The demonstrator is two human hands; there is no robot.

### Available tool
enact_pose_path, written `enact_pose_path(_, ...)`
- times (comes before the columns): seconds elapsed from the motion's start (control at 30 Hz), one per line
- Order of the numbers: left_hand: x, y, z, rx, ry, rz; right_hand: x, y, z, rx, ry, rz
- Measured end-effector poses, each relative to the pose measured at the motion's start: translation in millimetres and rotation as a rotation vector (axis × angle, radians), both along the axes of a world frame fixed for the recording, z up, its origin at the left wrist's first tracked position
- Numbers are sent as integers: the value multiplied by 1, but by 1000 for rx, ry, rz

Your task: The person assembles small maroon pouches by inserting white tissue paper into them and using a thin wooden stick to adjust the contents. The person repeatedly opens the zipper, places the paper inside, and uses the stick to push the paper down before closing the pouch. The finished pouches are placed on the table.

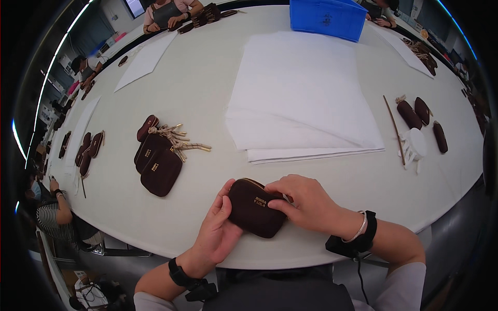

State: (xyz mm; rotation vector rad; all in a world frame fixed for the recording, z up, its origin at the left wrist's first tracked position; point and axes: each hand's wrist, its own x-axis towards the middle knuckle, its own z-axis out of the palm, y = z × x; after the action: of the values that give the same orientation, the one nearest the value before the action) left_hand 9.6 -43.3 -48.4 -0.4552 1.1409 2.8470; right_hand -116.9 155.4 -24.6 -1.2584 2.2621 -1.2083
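Observation:
A small dark brown zip pouch [254, 212] with gold lettering and a gold zipper along its upper edge is held up over the near edge of the table. My left hand [220, 228] cradles its left side, thumb on the front and fingers behind. At the pouch's upper right, my right hand [306, 202] pinches the corner near the zipper's end, thumb on the front face. The pouch hides some fingertips. To the left, several similar brown pouches [162, 173] lie overlapped, with beige knotted cords [179, 140] tipped in gold.
White sheets [301, 93] are stacked mid-table, with a blue bin [328, 19] behind. At right lie brown pouches [410, 114], a thin brown stick [394, 129] and a white round container [416, 142]. Other people sit around the table, with more pouches [93, 147] at far left.

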Motion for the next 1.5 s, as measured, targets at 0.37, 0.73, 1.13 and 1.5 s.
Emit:
enact_pose_path(0.37,9,-18,7,-1314,186,-275,-12,-14,-3,238,-204,160)
enact_pose_path(0.73,-1,-27,-5,-1564,313,-213,-7,-10,7,249,-306,168)
enact_pose_path(1.13,-12,-13,21,-1699,441,-354,-24,36,2,102,-417,-48)
enact_pose_path(1.5,16,-40,11,-1598,319,-289,-135,259,-46,644,618,-792)
